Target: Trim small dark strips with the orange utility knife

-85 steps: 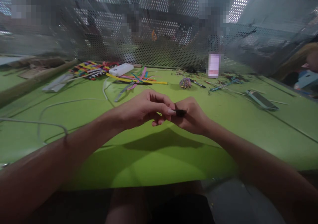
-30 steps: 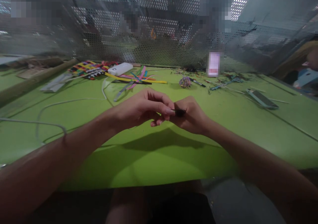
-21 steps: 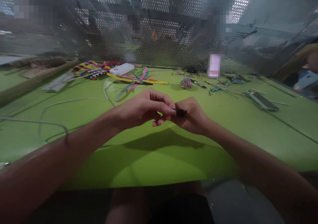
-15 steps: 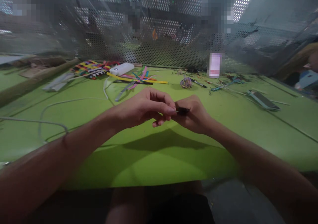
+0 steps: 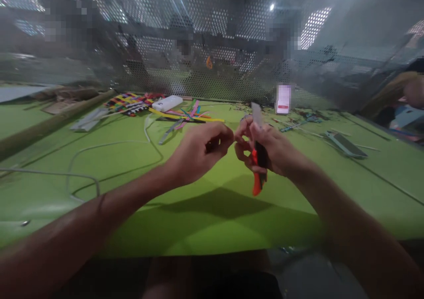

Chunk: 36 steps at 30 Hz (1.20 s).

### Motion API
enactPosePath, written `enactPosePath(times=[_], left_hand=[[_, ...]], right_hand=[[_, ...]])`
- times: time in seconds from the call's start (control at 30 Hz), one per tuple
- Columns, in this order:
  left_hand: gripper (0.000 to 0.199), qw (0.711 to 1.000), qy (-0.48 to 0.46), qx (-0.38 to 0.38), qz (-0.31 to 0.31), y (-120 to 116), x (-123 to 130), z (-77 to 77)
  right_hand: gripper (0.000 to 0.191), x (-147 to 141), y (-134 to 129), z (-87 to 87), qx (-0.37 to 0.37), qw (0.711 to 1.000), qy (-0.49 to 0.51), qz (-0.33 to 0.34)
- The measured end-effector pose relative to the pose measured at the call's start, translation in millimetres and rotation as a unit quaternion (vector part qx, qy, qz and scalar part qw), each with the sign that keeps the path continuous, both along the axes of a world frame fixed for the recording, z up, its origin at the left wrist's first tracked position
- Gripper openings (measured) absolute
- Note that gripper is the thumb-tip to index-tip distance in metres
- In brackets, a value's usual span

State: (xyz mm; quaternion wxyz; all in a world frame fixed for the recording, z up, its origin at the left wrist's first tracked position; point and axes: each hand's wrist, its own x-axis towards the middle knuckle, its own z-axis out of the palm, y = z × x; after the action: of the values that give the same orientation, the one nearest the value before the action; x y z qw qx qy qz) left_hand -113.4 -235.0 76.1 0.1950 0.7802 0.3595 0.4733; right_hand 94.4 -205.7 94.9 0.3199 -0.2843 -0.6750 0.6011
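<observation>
My right hand (image 5: 276, 146) is wrapped round a utility knife (image 5: 260, 157) with an orange and black handle. Its broad silver blade points up and away, above the thumb. Close beside it on the left, my left hand (image 5: 205, 151) is closed in a pinch, its fingertips almost meeting those of the right hand. Whatever the pinch holds, if anything, is too small to make out. Both hands are above the green table (image 5: 205, 232), near its front edge.
Coloured strips (image 5: 185, 118), a white case (image 5: 168, 102) and a woven piece (image 5: 127, 102) lie at the back left. A white cable (image 5: 109, 144) loops at left. A lit phone (image 5: 283, 100) stands against the perforated screen; a grey-topped object (image 5: 346, 145) lies at right. Another person sits far right.
My right hand has turned, so the knife's blade and orange handle now show. My left hand has drawn slightly left, its fingers curled tighter. The view has tilted up a little.
</observation>
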Motion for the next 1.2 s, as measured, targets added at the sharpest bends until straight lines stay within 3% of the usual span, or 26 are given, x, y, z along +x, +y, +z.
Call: enactPosePath(times=[0.1,0.2,0.37,0.53,0.73,1.2], left_hand=[[0.010,0.986,0.084,0.136,0.052,0.2,-0.4,-5.5],[0.010,0.976,0.107,0.170,0.088,-3.6,-1.6,-6.9],[0.010,0.967,0.096,0.218,0.089,-6.4,0.1,-9.0],[0.016,0.944,-0.006,0.323,0.066,-4.8,7.6,-15.1],[0.015,0.942,-0.054,0.327,0.055,-17.6,16.1,-13.1],[0.014,0.945,-0.037,0.315,0.084,-22.5,11.4,-11.4]], right_hand=[[0.043,-6.7,-1.7,-3.7,-0.039,0.998,0.035,-0.021],[0.033,-12.5,-4.5,-8.2,-0.017,0.994,0.082,-0.065],[0.021,-15.3,-17.0,-11.1,0.070,0.991,0.075,-0.080],[0.022,-20.1,-33.9,-16.8,0.114,0.985,0.102,-0.073],[0.025,-25.1,-44.8,-19.9,0.119,0.982,0.126,-0.076],[0.028,-28.4,-47.0,-16.9,0.104,0.978,0.163,-0.080]])
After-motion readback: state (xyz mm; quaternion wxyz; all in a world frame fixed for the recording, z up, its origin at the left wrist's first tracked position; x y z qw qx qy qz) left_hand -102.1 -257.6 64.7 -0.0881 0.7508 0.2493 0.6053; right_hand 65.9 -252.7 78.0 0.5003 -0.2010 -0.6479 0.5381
